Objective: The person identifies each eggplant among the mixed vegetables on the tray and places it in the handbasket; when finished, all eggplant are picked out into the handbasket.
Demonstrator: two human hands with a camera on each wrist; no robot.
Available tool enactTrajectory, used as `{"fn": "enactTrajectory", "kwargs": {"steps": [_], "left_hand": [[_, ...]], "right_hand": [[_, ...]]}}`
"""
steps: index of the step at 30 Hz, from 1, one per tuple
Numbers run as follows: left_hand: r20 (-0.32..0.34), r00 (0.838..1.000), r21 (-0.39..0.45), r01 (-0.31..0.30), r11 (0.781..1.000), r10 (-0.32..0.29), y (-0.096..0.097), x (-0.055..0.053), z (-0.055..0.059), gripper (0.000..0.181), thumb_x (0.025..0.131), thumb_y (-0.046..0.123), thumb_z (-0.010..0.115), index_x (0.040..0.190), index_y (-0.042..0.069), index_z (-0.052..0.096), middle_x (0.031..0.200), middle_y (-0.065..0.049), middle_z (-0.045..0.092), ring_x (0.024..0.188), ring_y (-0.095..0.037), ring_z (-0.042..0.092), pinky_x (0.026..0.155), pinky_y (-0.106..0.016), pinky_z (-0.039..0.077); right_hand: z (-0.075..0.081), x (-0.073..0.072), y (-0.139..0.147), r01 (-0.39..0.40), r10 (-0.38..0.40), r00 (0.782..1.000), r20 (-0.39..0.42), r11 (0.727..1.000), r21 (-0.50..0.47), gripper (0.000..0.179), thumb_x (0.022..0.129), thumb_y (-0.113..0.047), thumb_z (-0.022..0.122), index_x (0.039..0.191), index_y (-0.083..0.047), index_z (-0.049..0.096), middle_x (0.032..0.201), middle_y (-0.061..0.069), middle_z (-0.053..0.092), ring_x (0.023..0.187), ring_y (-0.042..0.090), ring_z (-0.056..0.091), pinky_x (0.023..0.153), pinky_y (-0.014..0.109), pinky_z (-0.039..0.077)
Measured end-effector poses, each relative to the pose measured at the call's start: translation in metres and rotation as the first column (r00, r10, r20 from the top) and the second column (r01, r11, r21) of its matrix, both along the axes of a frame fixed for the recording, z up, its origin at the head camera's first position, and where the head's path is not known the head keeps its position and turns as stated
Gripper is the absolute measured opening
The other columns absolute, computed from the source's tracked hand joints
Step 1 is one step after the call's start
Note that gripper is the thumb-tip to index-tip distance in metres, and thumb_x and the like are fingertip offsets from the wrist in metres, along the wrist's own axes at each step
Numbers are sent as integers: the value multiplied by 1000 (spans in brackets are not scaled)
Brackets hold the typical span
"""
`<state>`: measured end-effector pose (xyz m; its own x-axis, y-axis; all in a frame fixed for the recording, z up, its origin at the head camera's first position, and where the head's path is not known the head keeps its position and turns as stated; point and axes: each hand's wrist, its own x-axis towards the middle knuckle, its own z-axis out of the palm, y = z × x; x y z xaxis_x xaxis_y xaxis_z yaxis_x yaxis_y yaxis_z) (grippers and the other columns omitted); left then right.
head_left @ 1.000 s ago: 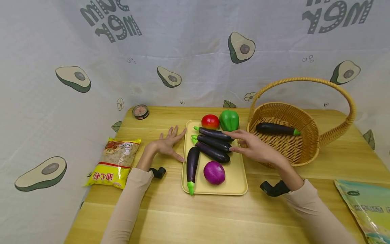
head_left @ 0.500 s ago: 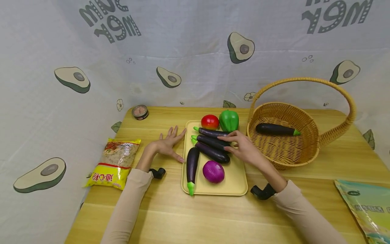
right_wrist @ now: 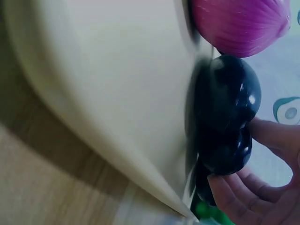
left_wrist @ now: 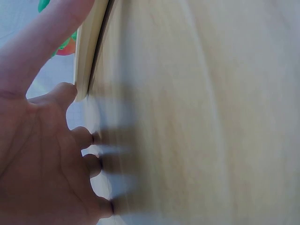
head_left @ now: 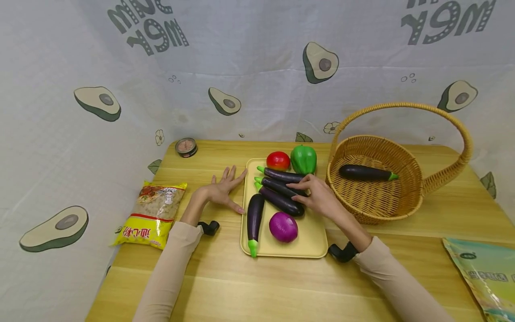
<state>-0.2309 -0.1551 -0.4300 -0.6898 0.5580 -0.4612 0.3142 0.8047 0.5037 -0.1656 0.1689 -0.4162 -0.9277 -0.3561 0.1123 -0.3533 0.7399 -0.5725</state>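
In the head view, a cream tray (head_left: 310, 243) bears several dark eggplants with green stems. My right hand (head_left: 319, 197) pinches the thick end of the middle eggplant (head_left: 275, 185) of three lying side by side. The right wrist view shows the thumb and fingers on opposite sides of that eggplant (right_wrist: 225, 152). One eggplant (head_left: 281, 201) lies nearer and another (head_left: 281, 175) farther. My left hand (head_left: 217, 192) is spread at the tray's left edge, thumb and index fingertip at the rim; its other fingertips touch the table in the left wrist view.
On the tray also lie a lone eggplant (head_left: 255, 219), a purple onion (head_left: 283, 227), a red tomato-like fruit (head_left: 278, 161) and a green bell pepper (head_left: 303, 159). A wicker basket (head_left: 378, 203) holds one eggplant (head_left: 364, 172). A pasta bag (head_left: 154, 214), round tin (head_left: 186, 147) and pouch (head_left: 483, 273) lie around.
My right hand has moved left and slightly nearer, from the right ends of the eggplants onto the middle one, and its fingers have closed around it. The left hand stays in place.
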Motion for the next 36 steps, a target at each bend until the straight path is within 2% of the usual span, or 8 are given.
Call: {"fn": "enactTrajectory", "kwargs": {"steps": [8, 24, 30, 36], "left_hand": [[-7, 1000, 1, -2, 1000, 2, 0, 0, 0, 130, 82, 49, 85, 167, 26, -11, 168, -17, -32, 155, -36, -34, 120, -71, -19], [-9, 1000, -5, 2, 1000, -2, 2, 1, 1, 130, 83, 48, 86, 167, 27, -12, 168, -17, -32, 156, -35, -33, 120, -71, -20], [-4, 1000, -2, -3, 1000, 3, 2, 1, 2, 131, 82, 48, 86, 167, 27, -11, 169, -17, -31, 156, -35, -33, 120, -70, -20], [-4, 1000, 0, -7, 1000, 7, 1, 0, 0, 131, 82, 48, 86, 167, 26, -11, 168, -17, -32, 156, -36, -33, 120, -71, -19]], "right_hand": [[-2, 2, -2, 5, -4, 1000, -24, 1000, 30, 37, 89, -8, 80, 125, -8, 76, 101, 17, 63, 85, 27, 56, 68, 28, 38], [-2, 3, 1, -16, 16, 999, -33, 1000, -5, 35, 89, -4, 80, 123, -4, 76, 95, 15, 60, 80, 26, 51, 67, 26, 33], [6, 3, 5, -17, 16, 999, -31, 1000, -27, 35, 89, -5, 79, 124, -4, 75, 96, 16, 60, 78, 24, 50, 65, 25, 34], [23, 5, 9, -20, 20, 1000, 0, 999, -34, 36, 89, -5, 80, 125, -6, 75, 101, 17, 62, 81, 25, 49, 68, 27, 35]]}}
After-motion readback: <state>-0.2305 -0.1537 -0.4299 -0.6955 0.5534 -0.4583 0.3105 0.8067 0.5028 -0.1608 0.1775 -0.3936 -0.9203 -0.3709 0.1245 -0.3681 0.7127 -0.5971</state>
